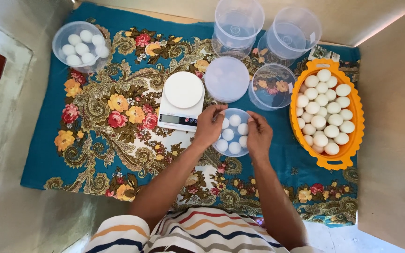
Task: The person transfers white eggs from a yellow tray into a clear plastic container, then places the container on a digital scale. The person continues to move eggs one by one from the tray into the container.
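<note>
**A tub of white eggs, gripped from both sides**

Far left, a clear tub of eggs (81, 45) is seen parked at the corner of the floral cloth (94, 140), well apart from the hands, seemingly set out of the way. Next, a white kitchen scale (182, 100) is found with its round platter bare, just beside the left hand (209, 127), kept within easy reach. That hand is curled against the left rim of the small clear tub (233, 133), fingers bent and pressed together on the edge, the thumb up near the top; whether anything is pinched between the fingertips cannot be told. The tub itself is placed dead centre on the cloth, white eggs (228, 135) showing inside, and is steadied from the other side by the right hand (259, 134), its fingers likewise closed along the rim. Behind, a frosted lid or upturned tub (227, 79) and three empty clear tubs (273, 86) are gathered together. Far right, an orange basket (352, 107) is heaped with eggs, touching nothing else, near the right hand.
</note>
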